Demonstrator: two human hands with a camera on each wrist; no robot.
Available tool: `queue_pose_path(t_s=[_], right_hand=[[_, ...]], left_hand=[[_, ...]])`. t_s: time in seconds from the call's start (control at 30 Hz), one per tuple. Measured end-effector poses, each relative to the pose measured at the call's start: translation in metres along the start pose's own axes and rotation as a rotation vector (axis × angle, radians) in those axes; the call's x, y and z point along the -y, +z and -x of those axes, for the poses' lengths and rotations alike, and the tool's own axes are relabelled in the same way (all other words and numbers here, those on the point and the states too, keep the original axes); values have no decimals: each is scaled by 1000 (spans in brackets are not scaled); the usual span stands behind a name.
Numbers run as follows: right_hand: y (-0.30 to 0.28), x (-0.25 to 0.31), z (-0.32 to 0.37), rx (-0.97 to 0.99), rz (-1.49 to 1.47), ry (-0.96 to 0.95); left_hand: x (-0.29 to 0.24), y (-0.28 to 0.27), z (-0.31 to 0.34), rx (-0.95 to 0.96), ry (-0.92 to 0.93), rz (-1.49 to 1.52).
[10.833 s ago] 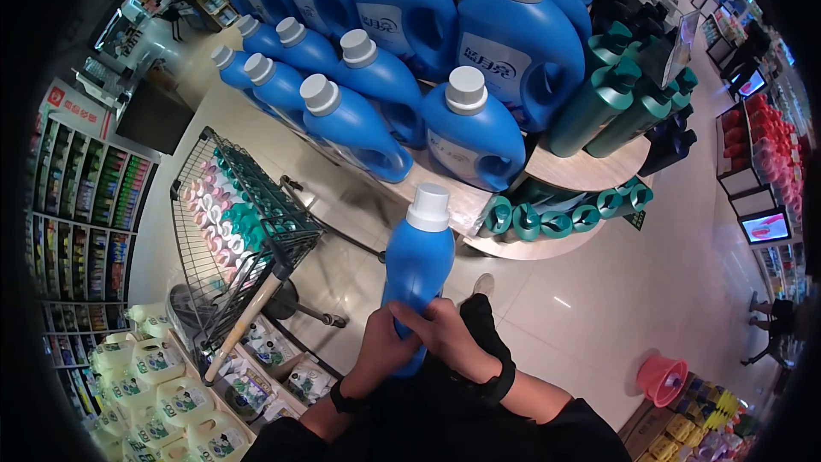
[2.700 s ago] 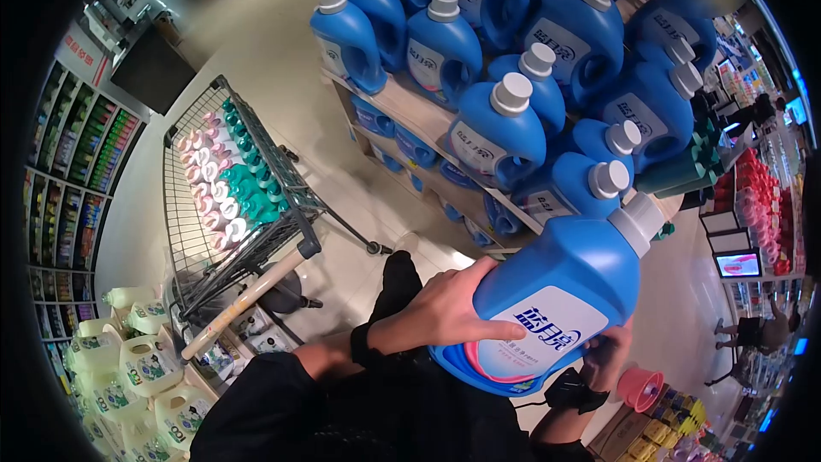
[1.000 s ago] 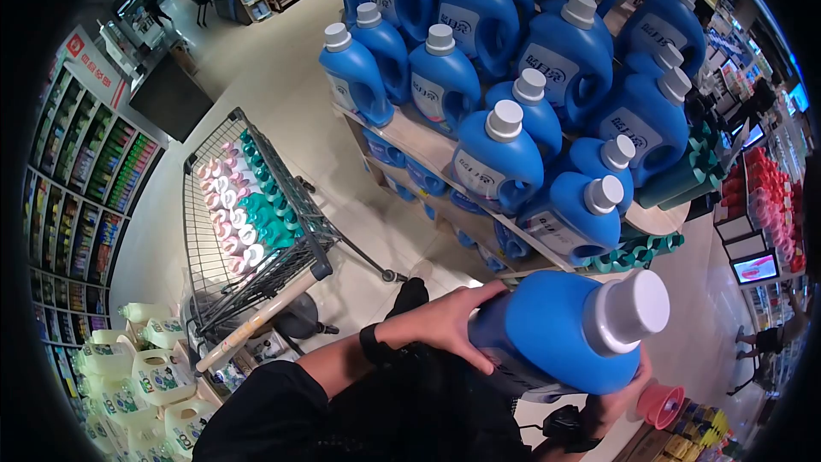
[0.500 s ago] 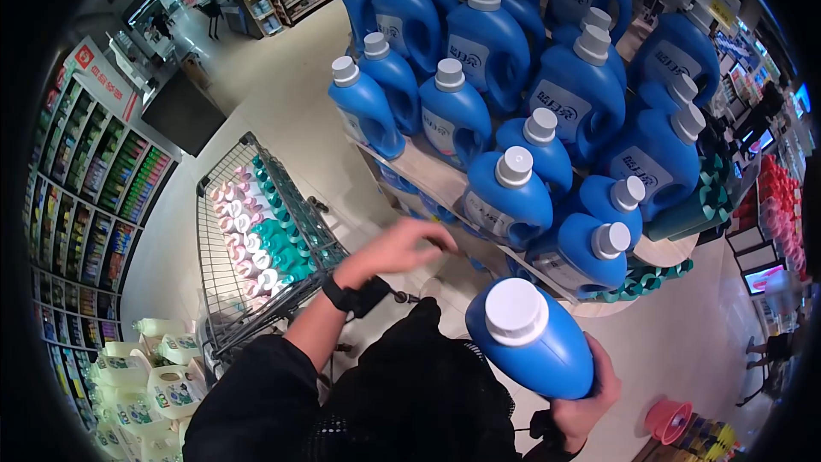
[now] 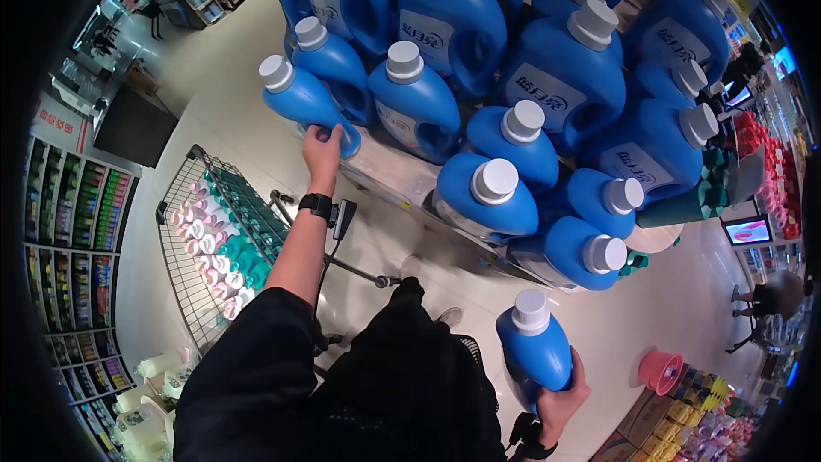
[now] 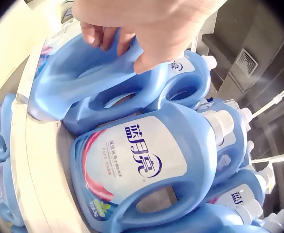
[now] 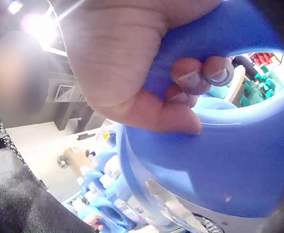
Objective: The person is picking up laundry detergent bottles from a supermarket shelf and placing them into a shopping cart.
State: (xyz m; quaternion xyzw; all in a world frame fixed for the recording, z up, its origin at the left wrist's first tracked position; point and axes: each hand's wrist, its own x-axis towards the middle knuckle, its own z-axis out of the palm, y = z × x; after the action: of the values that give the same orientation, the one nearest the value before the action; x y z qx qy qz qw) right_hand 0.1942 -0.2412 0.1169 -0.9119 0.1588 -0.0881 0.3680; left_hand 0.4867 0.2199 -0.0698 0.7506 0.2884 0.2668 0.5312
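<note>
The left hand (image 5: 322,160), fingers curled, is gripping a blue, rounded plastic bottle (image 5: 306,99) (white-capped) by its handle at the left end of the pale, flat shelf (image 5: 382,168). Farther right, the right hand (image 5: 560,404) is clasping a second blue plastic bottle (image 5: 539,351) by its handle, off the shelf.

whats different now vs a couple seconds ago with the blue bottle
The left grip let go of the blue bottle that both had held, reached forward and left, and now holds the leftmost display bottle. The right grip now holds the first bottle alone. The shopping cart and the other display bottles stayed as they were.
</note>
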Motion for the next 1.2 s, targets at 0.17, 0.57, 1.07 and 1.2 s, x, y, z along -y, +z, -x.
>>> queue_pose_path(t_s=[0.17, 0.57, 1.07, 1.2], right_hand=[[11, 7, 2, 13, -19, 159], [17, -7, 7, 5, -11, 216], [1, -30, 27, -32, -41, 217], [-2, -32, 33, 1, -66, 212]], left_hand=[[1, 19, -6, 27, -42, 242], [-12, 28, 22, 150, -275, 501], [-67, 58, 140, 538, -387, 540], [-68, 59, 149, 577, -380, 508]])
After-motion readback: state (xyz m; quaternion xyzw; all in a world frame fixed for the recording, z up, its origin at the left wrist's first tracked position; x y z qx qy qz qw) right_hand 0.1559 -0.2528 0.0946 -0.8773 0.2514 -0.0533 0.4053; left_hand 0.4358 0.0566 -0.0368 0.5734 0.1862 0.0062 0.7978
